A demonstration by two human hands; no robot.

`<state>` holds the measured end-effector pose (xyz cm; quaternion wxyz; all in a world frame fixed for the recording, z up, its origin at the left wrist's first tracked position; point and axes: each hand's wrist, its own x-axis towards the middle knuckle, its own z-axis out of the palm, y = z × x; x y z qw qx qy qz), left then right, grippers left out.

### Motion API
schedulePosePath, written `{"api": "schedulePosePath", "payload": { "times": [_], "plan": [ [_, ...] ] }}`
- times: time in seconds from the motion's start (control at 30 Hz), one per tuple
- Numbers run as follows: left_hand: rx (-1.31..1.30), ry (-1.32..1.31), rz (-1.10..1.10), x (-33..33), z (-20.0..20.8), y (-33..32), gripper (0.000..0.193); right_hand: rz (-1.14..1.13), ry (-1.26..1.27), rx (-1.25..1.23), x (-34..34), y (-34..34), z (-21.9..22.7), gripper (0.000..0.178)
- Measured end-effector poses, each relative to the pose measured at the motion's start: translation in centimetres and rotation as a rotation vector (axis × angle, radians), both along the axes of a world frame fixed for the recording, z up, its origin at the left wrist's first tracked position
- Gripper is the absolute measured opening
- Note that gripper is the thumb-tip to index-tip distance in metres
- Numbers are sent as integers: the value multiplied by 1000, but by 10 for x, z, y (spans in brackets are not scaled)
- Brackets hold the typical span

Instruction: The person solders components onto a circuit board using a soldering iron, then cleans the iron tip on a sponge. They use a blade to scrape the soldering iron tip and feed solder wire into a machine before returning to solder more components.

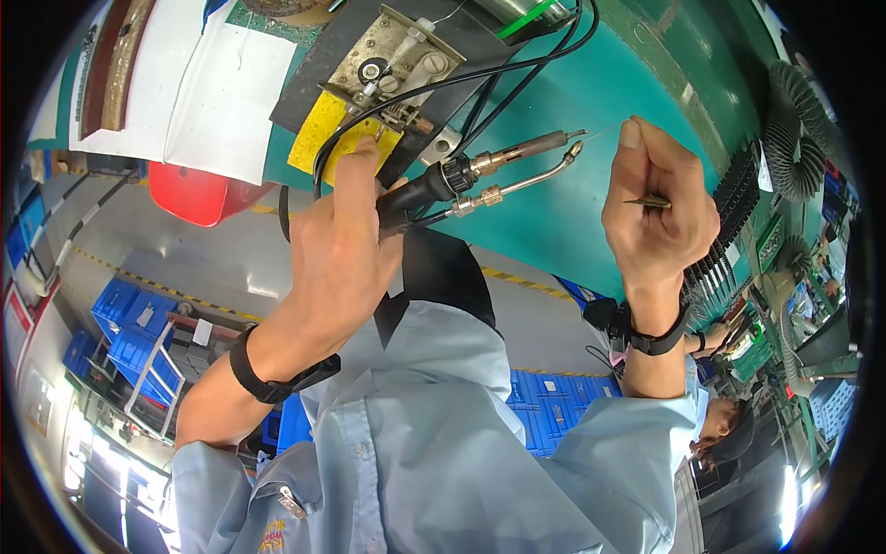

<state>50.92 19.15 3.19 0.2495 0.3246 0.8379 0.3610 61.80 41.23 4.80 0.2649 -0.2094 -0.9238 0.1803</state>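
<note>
A soldering iron with a black handle and metal barrel [521, 155] is gripped in my left hand [337, 231]. Alongside the barrel runs a curved solder feed tube [544, 175], its end close to the iron's tip. My left index finger reaches up to the metal feed mechanism [397, 69], over a yellow sponge [323, 129]. To the right, my right hand [660, 198] is closed around a thin, pointed metal tool [649, 201]; most of it is hidden in the fist. Between the feed tube and the right fingertips a faint fine wire shows, but I cannot tell whether they hold it.
Black cables [498, 69] loop over the green mat [554, 222]. White paper [231, 102] lies at the left, above a red stool seat [189, 194]. Rows of dark comb-like parts [738, 203] stand at the right, where another person's hand [715, 337] works.
</note>
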Motion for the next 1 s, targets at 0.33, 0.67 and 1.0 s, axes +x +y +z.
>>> {"api": "schedulePosePath", "payload": {
  "times": [0.33, 0.67, 1.0],
  "plan": [
    [-111, -42, 42, 2, 7, 0, 62, 132, -21, -72, -1, 9, 8, 10],
    [-69, -2, 54, 3, 6, 4, 59, 163, 5, -292, -2, 17, 1, 13],
    [-114, -9, 40, -1, 8, -1, 64, 171, 7, -342, -11, 17, -1, 16]
  ]
}}
